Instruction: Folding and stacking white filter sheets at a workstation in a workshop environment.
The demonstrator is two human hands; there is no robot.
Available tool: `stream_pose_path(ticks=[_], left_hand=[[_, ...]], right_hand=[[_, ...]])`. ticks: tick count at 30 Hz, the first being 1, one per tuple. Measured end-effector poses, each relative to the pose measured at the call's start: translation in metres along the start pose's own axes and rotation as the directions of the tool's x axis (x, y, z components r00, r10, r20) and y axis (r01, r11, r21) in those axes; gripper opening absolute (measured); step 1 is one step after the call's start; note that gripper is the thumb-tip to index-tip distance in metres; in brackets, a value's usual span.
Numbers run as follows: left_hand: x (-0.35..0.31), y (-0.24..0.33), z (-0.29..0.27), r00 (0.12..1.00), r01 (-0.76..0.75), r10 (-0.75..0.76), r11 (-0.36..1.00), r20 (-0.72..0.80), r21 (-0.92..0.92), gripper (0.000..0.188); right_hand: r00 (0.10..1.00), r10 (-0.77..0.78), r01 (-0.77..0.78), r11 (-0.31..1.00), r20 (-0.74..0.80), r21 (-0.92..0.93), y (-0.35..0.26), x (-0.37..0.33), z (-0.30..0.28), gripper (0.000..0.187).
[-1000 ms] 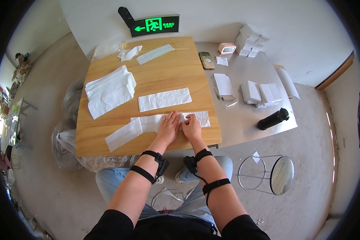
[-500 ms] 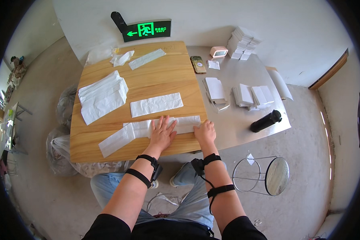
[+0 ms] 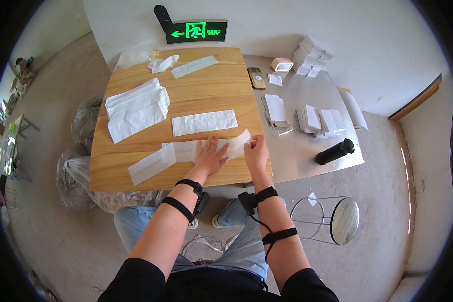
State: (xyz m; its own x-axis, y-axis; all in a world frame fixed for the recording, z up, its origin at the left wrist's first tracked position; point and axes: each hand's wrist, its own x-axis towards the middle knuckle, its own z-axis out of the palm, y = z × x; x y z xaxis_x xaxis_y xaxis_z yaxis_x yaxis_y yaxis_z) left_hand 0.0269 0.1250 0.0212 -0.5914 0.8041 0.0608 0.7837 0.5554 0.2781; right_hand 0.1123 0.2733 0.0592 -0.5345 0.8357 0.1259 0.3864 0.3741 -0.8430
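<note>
A long thin white paper strip (image 3: 185,151) lies along the near part of the wooden tabletop (image 3: 206,93), its left end angled toward me. My left hand (image 3: 209,157) rests flat on the strip with fingers spread. At the strip's right end, my right hand (image 3: 256,151) has its fingers pinched together on the edge, and the corner there curls up off the wood. Just beyond my hands lies a separate flat white strip (image 3: 205,123). Farther left is a fanned stack of white strips (image 3: 138,108).
Right of the wood, a metal table (image 3: 299,163) bears a phone (image 3: 256,78), a small pink clock (image 3: 282,65), white card stacks (image 3: 313,121) and a black bottle (image 3: 334,151). A round stool (image 3: 345,220) stands at right; plastic bags (image 3: 75,176) sit on the floor at left.
The strip's right end, which lay flat, is now lifted and curled up by my right hand. My left hand stays on the strip. The whole view has shifted slightly.
</note>
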Motion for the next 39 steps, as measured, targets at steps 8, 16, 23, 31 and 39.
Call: stream_pose_path(ticks=[8, 16, 23, 31, 39], left_hand=[[-0.004, -0.063, -0.007, 0.906, 0.157, -0.37, -0.154, 0.204, -0.976, 0.044], [-0.013, -0.077, -0.011, 0.842, 0.344, -0.473, 0.103, 0.258, -0.933, 0.04], [-0.008, -0.071, 0.002, 0.826, 0.338, -0.552, 0.313, 0.12, -0.887, 0.043], [-0.007, -0.077, 0.01, 0.817, 0.365, -0.571, 0.403, 0.081, -0.839, 0.046], [-0.01, -0.063, -0.007, 0.849, 0.333, -0.512, 0.711, -0.13, -0.62, 0.05]], right_hand=[[0.894, -0.401, 0.415, 0.91, 0.201, -0.029, -0.058, -0.054, 0.053, 0.033], [0.792, -0.493, 0.54, 0.841, 0.36, -0.036, -0.047, -0.081, 0.067, 0.036], [0.769, -0.591, 0.638, 0.732, 0.243, -0.24, -0.004, -0.053, 0.043, 0.049], [0.738, -0.428, 0.657, 0.63, 0.522, -0.413, 0.012, -0.04, 0.051, 0.067], [0.731, -0.426, 0.673, 0.58, 0.533, -0.459, 0.011, -0.042, 0.05, 0.07]])
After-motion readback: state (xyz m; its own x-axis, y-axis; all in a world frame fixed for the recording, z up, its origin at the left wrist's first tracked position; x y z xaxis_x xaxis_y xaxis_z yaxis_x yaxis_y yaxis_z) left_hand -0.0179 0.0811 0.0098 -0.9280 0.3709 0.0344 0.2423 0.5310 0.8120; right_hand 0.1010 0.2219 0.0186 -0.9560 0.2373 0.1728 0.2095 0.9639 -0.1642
